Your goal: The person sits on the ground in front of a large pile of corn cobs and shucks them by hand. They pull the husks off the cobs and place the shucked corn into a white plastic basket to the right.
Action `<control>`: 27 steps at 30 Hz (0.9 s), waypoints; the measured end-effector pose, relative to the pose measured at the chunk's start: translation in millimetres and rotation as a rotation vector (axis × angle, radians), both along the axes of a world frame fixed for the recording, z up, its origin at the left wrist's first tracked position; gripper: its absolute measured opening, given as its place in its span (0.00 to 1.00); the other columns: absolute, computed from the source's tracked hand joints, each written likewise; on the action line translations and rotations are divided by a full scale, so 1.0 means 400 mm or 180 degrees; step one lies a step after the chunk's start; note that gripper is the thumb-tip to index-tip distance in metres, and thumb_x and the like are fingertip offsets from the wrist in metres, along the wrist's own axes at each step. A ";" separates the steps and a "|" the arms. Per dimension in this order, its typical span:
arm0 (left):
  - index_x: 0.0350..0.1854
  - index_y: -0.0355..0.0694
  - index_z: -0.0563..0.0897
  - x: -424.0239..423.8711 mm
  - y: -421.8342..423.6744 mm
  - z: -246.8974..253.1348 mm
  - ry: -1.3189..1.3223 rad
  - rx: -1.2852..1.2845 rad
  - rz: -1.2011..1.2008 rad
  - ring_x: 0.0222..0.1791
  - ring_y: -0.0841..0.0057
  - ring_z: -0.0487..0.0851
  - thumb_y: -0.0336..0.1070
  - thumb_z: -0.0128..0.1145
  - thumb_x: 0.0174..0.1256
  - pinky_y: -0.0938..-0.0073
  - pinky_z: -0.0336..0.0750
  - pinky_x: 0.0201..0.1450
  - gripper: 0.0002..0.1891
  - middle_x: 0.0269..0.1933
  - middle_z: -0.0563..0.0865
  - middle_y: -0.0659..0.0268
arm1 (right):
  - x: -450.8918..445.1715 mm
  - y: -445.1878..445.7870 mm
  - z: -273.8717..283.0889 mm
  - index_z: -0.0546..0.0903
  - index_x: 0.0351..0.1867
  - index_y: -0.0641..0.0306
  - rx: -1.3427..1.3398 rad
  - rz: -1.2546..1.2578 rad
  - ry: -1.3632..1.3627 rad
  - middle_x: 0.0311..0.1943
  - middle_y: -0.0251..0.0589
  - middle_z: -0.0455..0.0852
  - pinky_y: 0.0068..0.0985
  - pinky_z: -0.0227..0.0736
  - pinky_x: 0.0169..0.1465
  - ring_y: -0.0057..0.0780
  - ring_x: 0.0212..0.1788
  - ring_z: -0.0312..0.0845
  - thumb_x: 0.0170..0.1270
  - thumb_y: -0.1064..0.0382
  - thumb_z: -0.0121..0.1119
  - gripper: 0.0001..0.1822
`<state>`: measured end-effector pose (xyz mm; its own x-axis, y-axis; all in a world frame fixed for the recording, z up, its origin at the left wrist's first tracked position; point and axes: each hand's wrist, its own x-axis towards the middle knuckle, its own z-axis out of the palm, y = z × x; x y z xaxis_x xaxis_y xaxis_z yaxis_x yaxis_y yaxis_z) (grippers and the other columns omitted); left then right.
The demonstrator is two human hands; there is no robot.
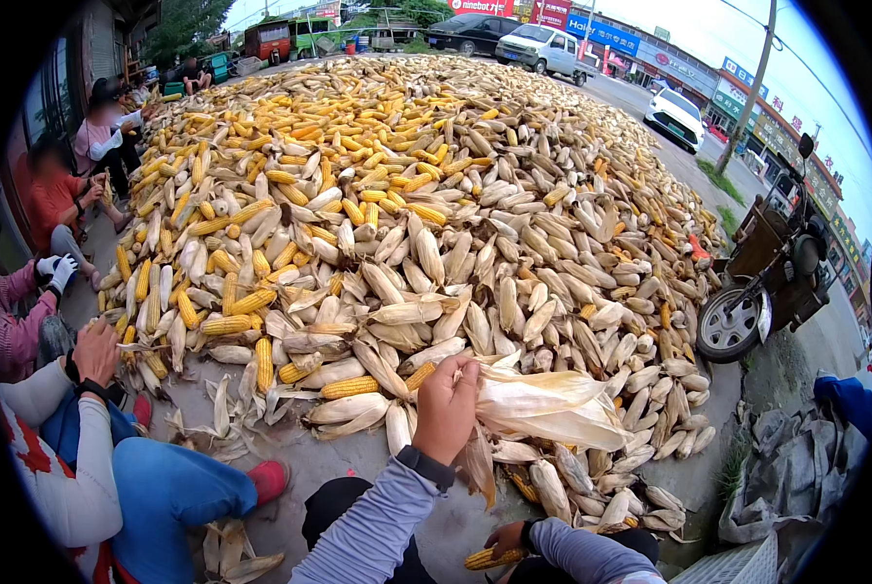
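My left hand, a dark band at its wrist, pinches the end of a bunch of pale dry corn husks that fans out to the right. Lower down, beside my knee, my right hand holds a husked yellow corn cob; its fingers are partly hidden. In front of me spreads a large heap of corn, some cobs bare and yellow, many still in dry husks. A bare yellow cob lies at the near edge of the heap, left of my left hand.
At the left sits a person in blue jeans, hands raised; several other people sit beyond. Loose husks lie on the ground. A motor tricycle stands at the right, above a crumpled grey sheet. Vehicles stand behind the heap.
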<state>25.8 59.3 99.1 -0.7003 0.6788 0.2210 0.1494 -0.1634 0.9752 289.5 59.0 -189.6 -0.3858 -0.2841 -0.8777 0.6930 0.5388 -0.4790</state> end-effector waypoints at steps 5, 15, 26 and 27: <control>0.33 0.32 0.78 -0.057 0.007 -0.009 -0.0651 0.0432 0.0341 0.24 0.84 0.72 0.37 0.50 0.66 0.81 0.68 0.29 0.11 0.23 0.78 0.69 | -0.181 0.307 0.206 0.74 0.56 0.56 0.1082 -0.0452 0.0490 0.51 0.47 0.78 0.30 0.67 0.56 0.36 0.53 0.72 0.46 0.50 0.65 0.33; 0.34 0.32 0.77 -0.135 -0.005 -0.049 -0.0803 0.0495 0.0931 0.26 0.86 0.70 0.38 0.49 0.67 0.82 0.67 0.31 0.12 0.25 0.76 0.71 | -0.522 0.508 0.885 0.51 0.67 0.62 -0.1114 -0.4148 0.5090 0.60 0.54 0.63 0.37 0.67 0.58 0.43 0.58 0.67 0.65 0.61 0.52 0.32; 0.36 0.35 0.76 -0.081 0.009 -0.061 0.0878 -0.0352 0.0890 0.28 0.60 0.80 0.38 0.51 0.63 0.66 0.72 0.32 0.10 0.28 0.81 0.54 | -0.239 0.289 0.874 0.65 0.61 0.68 0.1456 -0.3460 0.4765 0.57 0.46 0.71 0.31 0.56 0.63 0.33 0.61 0.64 0.57 0.56 0.57 0.31; 0.37 0.36 0.76 -0.058 0.013 -0.056 0.1014 -0.0440 0.0688 0.30 0.57 0.80 0.39 0.51 0.62 0.64 0.72 0.33 0.10 0.29 0.82 0.53 | -0.223 0.263 0.882 0.65 0.61 0.68 0.1697 -0.3394 0.4809 0.58 0.46 0.70 0.32 0.56 0.63 0.34 0.62 0.63 0.56 0.56 0.58 0.33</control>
